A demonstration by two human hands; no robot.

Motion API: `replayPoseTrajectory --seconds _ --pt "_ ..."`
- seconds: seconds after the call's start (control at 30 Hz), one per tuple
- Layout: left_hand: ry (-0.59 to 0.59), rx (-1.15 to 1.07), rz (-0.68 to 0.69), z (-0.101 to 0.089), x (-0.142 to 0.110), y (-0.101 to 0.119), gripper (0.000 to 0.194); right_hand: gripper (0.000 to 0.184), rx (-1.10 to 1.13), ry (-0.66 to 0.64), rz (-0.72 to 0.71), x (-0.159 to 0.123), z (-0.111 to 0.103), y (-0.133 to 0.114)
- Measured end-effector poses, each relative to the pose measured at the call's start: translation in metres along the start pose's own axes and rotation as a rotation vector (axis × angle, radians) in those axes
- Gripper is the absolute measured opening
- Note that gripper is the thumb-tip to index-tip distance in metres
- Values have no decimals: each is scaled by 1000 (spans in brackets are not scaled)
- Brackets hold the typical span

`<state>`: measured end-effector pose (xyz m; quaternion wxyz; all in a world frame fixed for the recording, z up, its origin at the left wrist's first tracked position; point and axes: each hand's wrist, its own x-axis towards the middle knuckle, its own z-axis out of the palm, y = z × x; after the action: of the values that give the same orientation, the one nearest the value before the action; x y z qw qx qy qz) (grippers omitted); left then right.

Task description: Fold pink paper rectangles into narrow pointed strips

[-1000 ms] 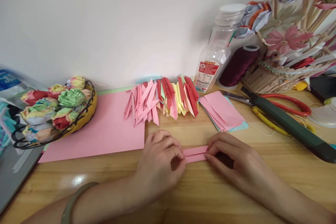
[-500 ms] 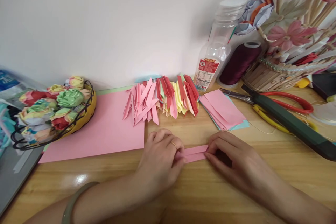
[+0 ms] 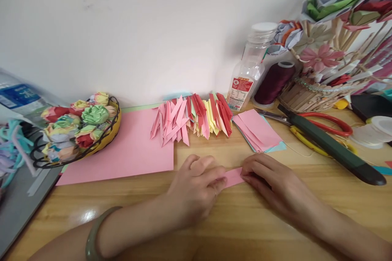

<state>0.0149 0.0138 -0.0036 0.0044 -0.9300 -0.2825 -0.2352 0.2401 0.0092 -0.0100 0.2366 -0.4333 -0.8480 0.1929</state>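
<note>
A narrow strip of pink paper [image 3: 234,177] spans the gap between two bare hands, low over the pale wooden table [image 3: 232,228]; we cannot tell whether it touches the wood. We see the left hand [image 3: 197,187] with its fingers curled and closed on the strip's left end, hiding that end from us. The right hand [image 3: 272,179] pinches the opposite end, fingertips together, the other fingers bent. Just beyond the right hand we find a fanned stack of pink paper rectangles [image 3: 257,129], with light-blue paper showing beneath. Beyond the left hand, a bunch of pointed, folded pink paper pieces [image 3: 172,124] partly overlaps a large flat pink paper sheet [image 3: 137,153], touching red and yellow folded paper pieces [image 3: 212,114] alongside.
</note>
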Motion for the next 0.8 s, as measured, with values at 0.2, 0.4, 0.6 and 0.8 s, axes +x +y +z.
replayPoseTrajectory --seconds 0.2,0.4,0.6,0.8 --pt "-34 241 171 3 -12 5 29 27 -224 8 -335 -2 -11 -8" --pt "-58 288 256 -1 -12 8 31 37 -379 -22 -503 -7 -14 -13" --pt "-78 250 277 -6 -9 5 31 38 -371 -107 -463 -9 -12 -11" --pt "-147 244 300 -14 -4 3 34 37 -365 -129 -429 -10 -11 -12"
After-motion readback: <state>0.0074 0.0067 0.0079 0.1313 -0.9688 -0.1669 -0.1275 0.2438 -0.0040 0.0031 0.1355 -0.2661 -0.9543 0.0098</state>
